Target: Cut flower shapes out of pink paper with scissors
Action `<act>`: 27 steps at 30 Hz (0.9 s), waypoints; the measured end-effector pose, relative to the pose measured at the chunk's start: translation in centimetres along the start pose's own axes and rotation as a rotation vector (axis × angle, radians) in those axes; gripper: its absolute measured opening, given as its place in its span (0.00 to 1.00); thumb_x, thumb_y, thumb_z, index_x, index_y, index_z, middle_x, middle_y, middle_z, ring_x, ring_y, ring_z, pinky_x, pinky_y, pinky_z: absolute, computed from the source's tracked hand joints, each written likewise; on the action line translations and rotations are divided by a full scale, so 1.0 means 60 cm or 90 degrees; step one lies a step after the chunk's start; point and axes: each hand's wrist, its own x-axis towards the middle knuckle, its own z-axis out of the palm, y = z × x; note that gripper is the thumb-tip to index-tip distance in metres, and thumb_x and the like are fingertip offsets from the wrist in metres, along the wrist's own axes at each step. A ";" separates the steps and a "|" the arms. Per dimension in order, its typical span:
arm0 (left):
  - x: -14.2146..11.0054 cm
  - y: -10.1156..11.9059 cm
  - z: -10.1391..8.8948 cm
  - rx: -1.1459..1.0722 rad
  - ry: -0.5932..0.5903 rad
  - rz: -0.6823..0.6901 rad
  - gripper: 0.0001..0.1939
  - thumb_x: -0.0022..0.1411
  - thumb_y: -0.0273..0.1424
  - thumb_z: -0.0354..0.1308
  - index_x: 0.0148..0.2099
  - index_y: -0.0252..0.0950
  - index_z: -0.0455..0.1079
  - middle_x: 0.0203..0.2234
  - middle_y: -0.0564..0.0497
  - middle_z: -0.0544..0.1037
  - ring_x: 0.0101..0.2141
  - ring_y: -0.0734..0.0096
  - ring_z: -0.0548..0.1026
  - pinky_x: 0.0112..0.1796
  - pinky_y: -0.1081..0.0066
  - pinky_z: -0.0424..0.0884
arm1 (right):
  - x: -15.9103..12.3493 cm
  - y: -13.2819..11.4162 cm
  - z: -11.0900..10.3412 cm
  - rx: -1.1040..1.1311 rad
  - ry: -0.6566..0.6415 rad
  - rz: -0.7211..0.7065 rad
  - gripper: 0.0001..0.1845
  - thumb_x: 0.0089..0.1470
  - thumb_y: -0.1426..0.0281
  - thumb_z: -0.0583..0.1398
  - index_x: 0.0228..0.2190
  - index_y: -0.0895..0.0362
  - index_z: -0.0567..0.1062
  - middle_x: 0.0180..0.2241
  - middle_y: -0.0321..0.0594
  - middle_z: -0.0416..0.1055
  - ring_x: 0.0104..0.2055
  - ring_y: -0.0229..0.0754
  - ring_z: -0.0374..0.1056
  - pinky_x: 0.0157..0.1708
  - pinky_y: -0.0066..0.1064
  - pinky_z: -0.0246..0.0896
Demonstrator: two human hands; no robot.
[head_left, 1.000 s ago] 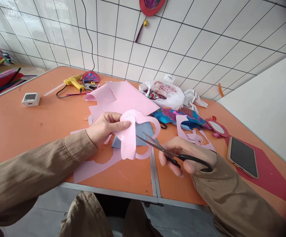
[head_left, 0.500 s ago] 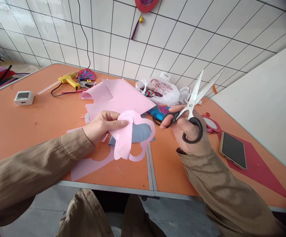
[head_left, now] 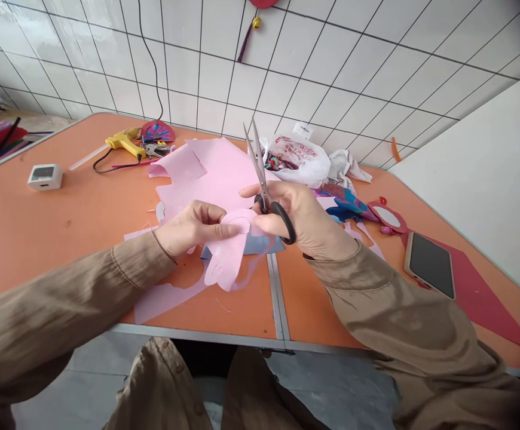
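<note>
My left hand pinches a pink cut-out between thumb and fingers, above the orange table. Scissors with black handles are hooked in my right hand, their slim blades pointing up and slightly parted. The thumb of that hand meets the right edge of the pink cut-out; its fingertips are partly hidden. Below the cut-out hangs a blurred, curved pink strip. Behind both hands lies a large pink sheet with cut edges. A blue-grey piece shows under the cut-out.
A yellow glue gun and a small white device lie at the left. At the back stands a white plastic bag. On the right, a phone rests on a red sheet. Pink scraps lie near the front edge.
My right hand has moved left with the scissors, from beside the cut-out up to its edge. The blades are closer together. The pink strip below has swung and blurred.
</note>
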 end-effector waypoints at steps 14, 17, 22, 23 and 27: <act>0.006 -0.010 0.004 -0.154 0.105 -0.021 0.21 0.40 0.36 0.78 0.25 0.32 0.69 0.20 0.51 0.76 0.20 0.72 0.74 0.20 0.73 0.67 | -0.004 0.023 0.003 0.076 0.115 -0.007 0.22 0.38 0.74 0.66 0.40 0.54 0.77 0.25 0.29 0.65 0.27 0.34 0.61 0.25 0.27 0.58; 0.005 -0.006 -0.001 -0.130 0.099 -0.037 0.21 0.41 0.38 0.78 0.27 0.33 0.70 0.18 0.51 0.75 0.17 0.71 0.73 0.16 0.74 0.62 | -0.006 0.023 0.000 0.072 0.030 0.004 0.27 0.40 0.72 0.68 0.46 0.55 0.76 0.25 0.27 0.64 0.25 0.31 0.58 0.24 0.26 0.55; 0.003 -0.001 -0.002 -0.020 0.078 0.010 0.20 0.44 0.38 0.77 0.32 0.32 0.73 0.19 0.51 0.76 0.17 0.73 0.72 0.15 0.76 0.58 | -0.002 0.030 -0.003 0.083 0.065 -0.008 0.17 0.41 0.69 0.68 0.38 0.56 0.77 0.27 0.31 0.67 0.28 0.33 0.62 0.27 0.27 0.57; 0.003 0.000 0.000 -0.007 0.079 0.016 0.20 0.44 0.37 0.77 0.36 0.31 0.75 0.20 0.52 0.76 0.18 0.74 0.71 0.16 0.76 0.59 | -0.001 0.032 -0.003 0.080 0.072 -0.009 0.15 0.41 0.69 0.68 0.36 0.56 0.77 0.27 0.32 0.67 0.28 0.34 0.61 0.27 0.28 0.56; 0.000 0.001 0.003 0.002 0.097 0.061 0.46 0.46 0.37 0.76 0.65 0.31 0.64 0.27 0.53 0.78 0.25 0.71 0.74 0.24 0.73 0.69 | 0.006 0.039 -0.001 0.081 0.120 -0.004 0.13 0.40 0.71 0.69 0.32 0.53 0.76 0.26 0.32 0.66 0.26 0.34 0.59 0.23 0.27 0.52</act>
